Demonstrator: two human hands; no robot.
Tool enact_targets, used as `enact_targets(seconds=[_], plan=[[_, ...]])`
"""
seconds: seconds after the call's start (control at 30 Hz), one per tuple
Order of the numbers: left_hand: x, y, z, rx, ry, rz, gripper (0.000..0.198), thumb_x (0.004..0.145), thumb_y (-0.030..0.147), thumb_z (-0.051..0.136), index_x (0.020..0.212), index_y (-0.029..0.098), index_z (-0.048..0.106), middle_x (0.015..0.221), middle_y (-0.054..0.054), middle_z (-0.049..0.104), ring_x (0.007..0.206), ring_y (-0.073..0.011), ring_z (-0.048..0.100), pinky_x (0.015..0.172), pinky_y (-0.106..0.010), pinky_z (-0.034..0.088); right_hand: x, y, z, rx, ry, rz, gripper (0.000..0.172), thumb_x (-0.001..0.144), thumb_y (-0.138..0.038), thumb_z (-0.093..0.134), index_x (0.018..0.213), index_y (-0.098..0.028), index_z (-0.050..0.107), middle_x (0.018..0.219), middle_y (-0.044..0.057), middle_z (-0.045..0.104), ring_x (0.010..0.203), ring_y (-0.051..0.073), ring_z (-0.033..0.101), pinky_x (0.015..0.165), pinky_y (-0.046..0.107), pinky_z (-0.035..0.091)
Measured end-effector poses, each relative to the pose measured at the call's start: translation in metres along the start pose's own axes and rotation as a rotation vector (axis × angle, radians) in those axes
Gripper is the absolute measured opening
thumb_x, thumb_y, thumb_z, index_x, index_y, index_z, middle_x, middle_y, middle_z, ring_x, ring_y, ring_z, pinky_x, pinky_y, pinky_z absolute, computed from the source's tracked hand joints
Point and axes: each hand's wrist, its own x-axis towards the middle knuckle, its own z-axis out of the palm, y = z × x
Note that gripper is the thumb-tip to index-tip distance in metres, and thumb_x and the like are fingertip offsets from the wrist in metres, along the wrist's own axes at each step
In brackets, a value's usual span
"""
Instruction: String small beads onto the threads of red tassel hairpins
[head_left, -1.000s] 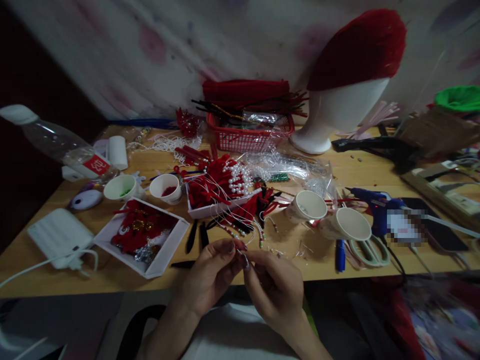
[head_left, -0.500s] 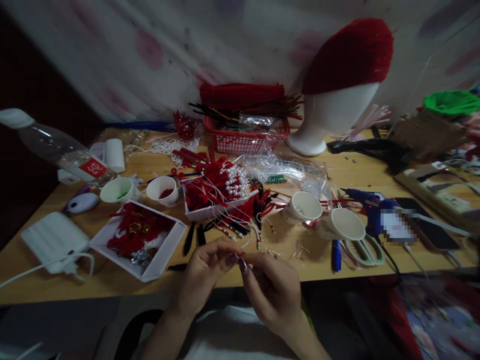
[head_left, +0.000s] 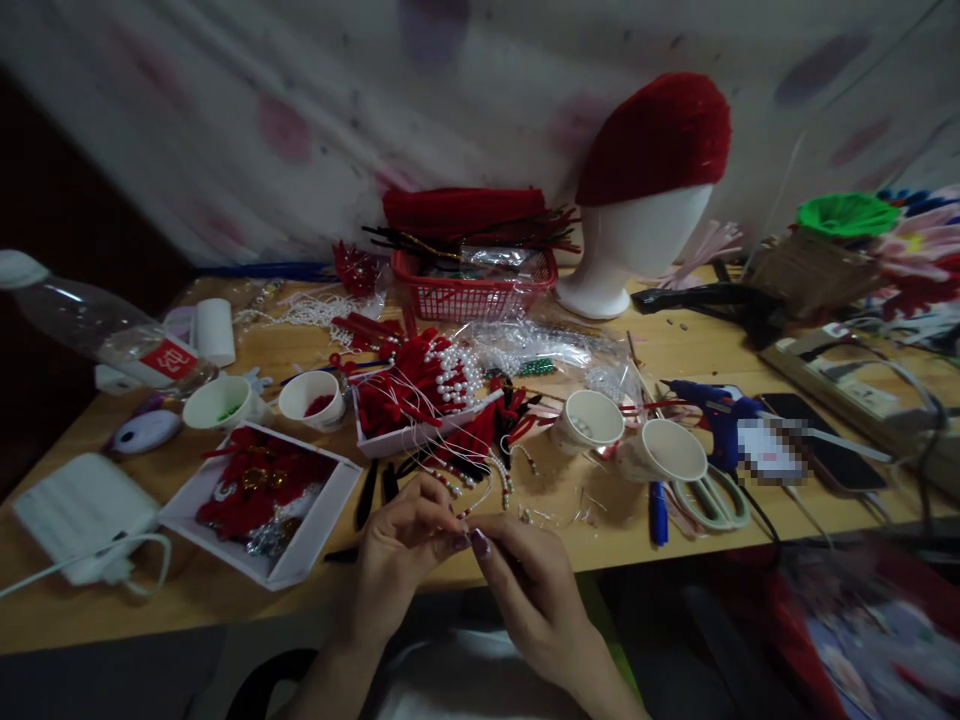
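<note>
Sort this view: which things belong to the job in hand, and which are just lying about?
Likely in the job:
left hand and right hand, fingertips together
tiny piece between them, too small to identify
beaded strands just beyond
cup of red bits

Probably just lying about:
plastic bottle
phone
white block with cable

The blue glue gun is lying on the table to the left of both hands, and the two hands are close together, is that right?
Not quite: the blue glue gun is lying on the table to the right of both hands, as the head view shows. The left hand and right hand are indeed close together.
</note>
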Motion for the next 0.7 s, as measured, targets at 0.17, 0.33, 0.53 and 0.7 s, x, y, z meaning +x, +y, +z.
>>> enact_targets(seconds=[0.17, 0.33, 0.53, 0.7], plan=[[-0.001, -0.001, 0.000, 0.096, -0.003, 0.029, 0.019, 0.064, 0.034, 0.088, 0.060, 0.020, 0.076, 0.076, -0.002, 0.053, 0.075, -0.0149, 0.051, 0.072, -0.024, 0.043, -0.001, 0.004, 0.000, 0.143, 0.009, 0.042, 0.023, 0.099, -0.025, 0.048, 0.096, -0.019, 0.069, 0.077, 0.002, 0.068, 0.068, 0.014, 0.062, 0.062, 0.022, 0.045], [-0.001, -0.002, 0.003, 0.150, 0.035, 0.060, 0.023, 0.064, 0.035, 0.089, 0.059, 0.018, 0.074, 0.075, -0.002, 0.054, 0.074, -0.0146, 0.053, 0.071, -0.024, 0.045, -0.006, 0.011, 0.002, 0.211, 0.061, 0.156, 0.020, 0.097, -0.032, 0.053, 0.092, -0.018, 0.066, 0.072, 0.001, 0.060, 0.062, 0.012, 0.052, 0.055, 0.021, 0.040], [-0.004, 0.009, 0.007, -0.136, 0.285, -0.070, 0.039, 0.056, 0.040, 0.092, 0.064, 0.017, 0.063, 0.072, 0.002, 0.065, 0.053, -0.0071, 0.052, 0.050, -0.018, 0.044, -0.003, 0.023, -0.012, -0.008, 0.040, 0.099, 0.011, 0.092, -0.024, 0.056, 0.089, -0.017, 0.064, 0.060, -0.005, 0.048, 0.051, 0.010, 0.044, 0.049, 0.020, 0.035], [-0.005, 0.025, 0.002, -0.247, 0.378, -0.036, 0.044, 0.049, 0.039, 0.095, 0.064, 0.019, 0.059, 0.057, 0.007, 0.060, 0.053, -0.0059, 0.057, 0.053, -0.010, 0.050, 0.002, 0.040, -0.044, -0.369, 0.227, 0.000, 0.008, 0.088, -0.015, 0.054, 0.087, -0.017, 0.062, 0.062, -0.003, 0.053, 0.056, 0.012, 0.051, 0.054, 0.021, 0.040]])
